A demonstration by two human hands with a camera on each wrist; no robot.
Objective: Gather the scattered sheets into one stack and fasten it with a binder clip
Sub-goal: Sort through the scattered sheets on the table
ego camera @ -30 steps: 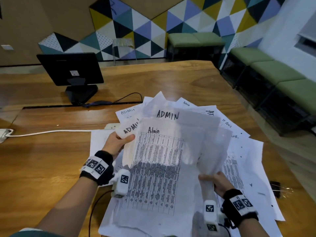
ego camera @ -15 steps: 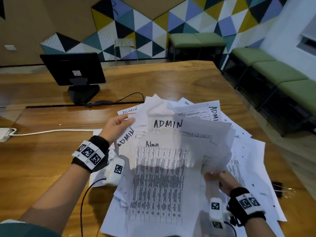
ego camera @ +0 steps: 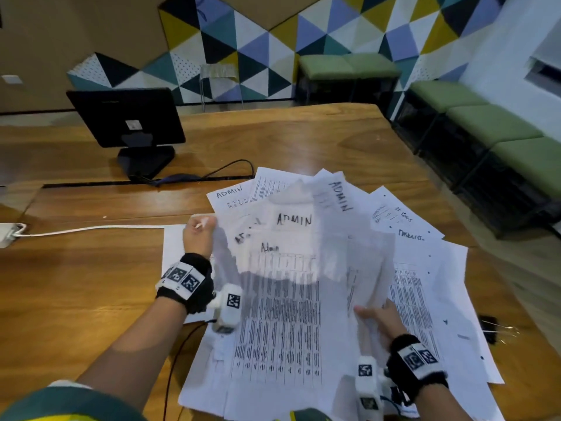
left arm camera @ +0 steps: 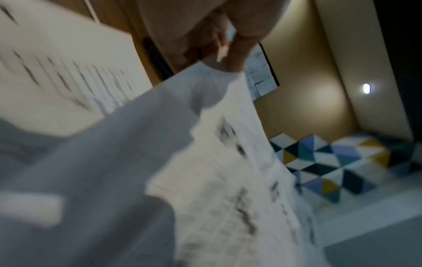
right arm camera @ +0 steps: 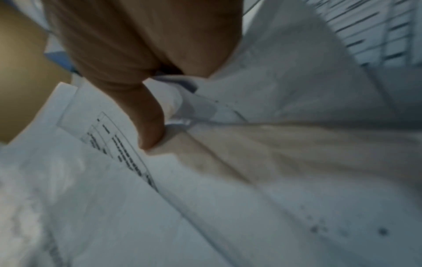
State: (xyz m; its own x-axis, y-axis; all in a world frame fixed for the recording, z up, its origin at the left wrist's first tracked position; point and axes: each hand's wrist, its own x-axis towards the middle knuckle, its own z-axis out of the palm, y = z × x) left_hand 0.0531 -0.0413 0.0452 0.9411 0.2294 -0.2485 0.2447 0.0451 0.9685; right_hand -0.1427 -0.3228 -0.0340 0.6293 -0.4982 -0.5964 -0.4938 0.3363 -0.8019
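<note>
A loose bundle of white printed sheets (ego camera: 282,287), several marked "ADMIN" by hand, is lifted over the wooden table (ego camera: 76,284). My left hand (ego camera: 198,235) pinches the bundle's upper left corner; the left wrist view shows fingers (left arm camera: 235,54) closed on a paper edge (left arm camera: 205,86). My right hand (ego camera: 376,322) grips the bundle's lower right side, thumb (right arm camera: 150,126) pressed on the sheets (right arm camera: 228,162). More sheets (ego camera: 425,284) lie spread on the table underneath and to the right. A black binder clip (ego camera: 488,328) lies right of the papers.
A black monitor (ego camera: 127,117) on a stand sits at the back left, with a dark cable (ego camera: 230,165) beside it. A white cable (ego camera: 91,229) runs in from a power strip (ego camera: 7,235) at the left edge. Green benches (ego camera: 485,123) line the right wall.
The held sheets have shifted and fanned further up and right. My left hand closed from flat fingers into a pinch on the corner. My right hand kept its grip low on the right.
</note>
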